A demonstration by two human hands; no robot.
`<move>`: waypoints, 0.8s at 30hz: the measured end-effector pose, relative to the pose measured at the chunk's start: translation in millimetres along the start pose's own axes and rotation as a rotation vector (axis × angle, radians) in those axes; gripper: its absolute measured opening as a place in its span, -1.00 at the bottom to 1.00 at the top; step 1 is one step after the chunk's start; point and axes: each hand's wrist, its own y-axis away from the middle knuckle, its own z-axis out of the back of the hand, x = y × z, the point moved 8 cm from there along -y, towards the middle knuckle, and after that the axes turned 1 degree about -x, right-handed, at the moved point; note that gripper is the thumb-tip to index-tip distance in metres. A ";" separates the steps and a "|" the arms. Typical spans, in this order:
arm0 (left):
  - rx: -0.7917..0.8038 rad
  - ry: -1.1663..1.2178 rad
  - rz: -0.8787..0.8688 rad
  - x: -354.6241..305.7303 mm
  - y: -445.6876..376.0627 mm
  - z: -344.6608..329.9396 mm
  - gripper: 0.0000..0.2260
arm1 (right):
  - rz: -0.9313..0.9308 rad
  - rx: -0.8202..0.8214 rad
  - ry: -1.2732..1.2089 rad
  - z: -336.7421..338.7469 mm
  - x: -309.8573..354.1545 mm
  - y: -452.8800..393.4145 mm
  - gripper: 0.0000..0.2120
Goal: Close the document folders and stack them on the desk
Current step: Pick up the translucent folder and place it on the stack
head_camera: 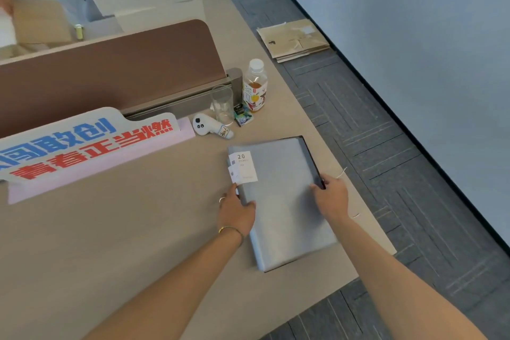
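Observation:
A stack of closed grey document folders (281,201) lies flat on the beige desk (124,229) near its right edge. A white "20 pockets" label sits at the top folder's upper left corner, and a second label peeks out just under it. A dark folder edge shows along the right side of the stack. My left hand (237,210) grips the stack's left spine edge, thumb on top. My right hand (331,196) holds the right edge, with its fingers curled over the dark rim.
Behind the folders stand a glass (223,105), a tea bottle (255,85), a small packet (242,116) and a white controller (209,125). A lettered sign (82,146) leans against the brown divider (110,69). Flattened cardboard (294,40) lies on the floor.

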 end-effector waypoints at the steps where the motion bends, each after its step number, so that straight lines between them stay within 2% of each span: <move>1: 0.015 -0.001 0.021 3.5 -0.7 -1.9 -0.53 | -0.005 0.014 0.023 -3.9 -2.9 -4.8 -0.54; 3: 0.054 0.039 0.079 8.8 -0.1 -7.7 -0.56 | -0.015 0.042 0.028 -11.2 -8.4 -15.2 -0.49; 7: 0.095 0.157 0.142 13.0 2.6 -22.4 -0.48 | -0.024 0.092 -0.066 -8.9 9.0 -9.4 -0.43; 14: 0.015 0.494 0.220 24.8 19.0 -3.4 -0.63 | -0.108 0.184 -0.256 -25.9 14.8 10.5 -0.42; 19: -0.023 0.641 0.292 56.7 15.0 22.5 -0.59 | -0.123 0.242 -0.277 -48.9 15.7 41.6 -0.41; 24: 0.099 0.670 0.349 50.1 15.4 56.0 -0.68 | -0.161 0.268 -0.367 -61.5 14.0 68.4 -0.41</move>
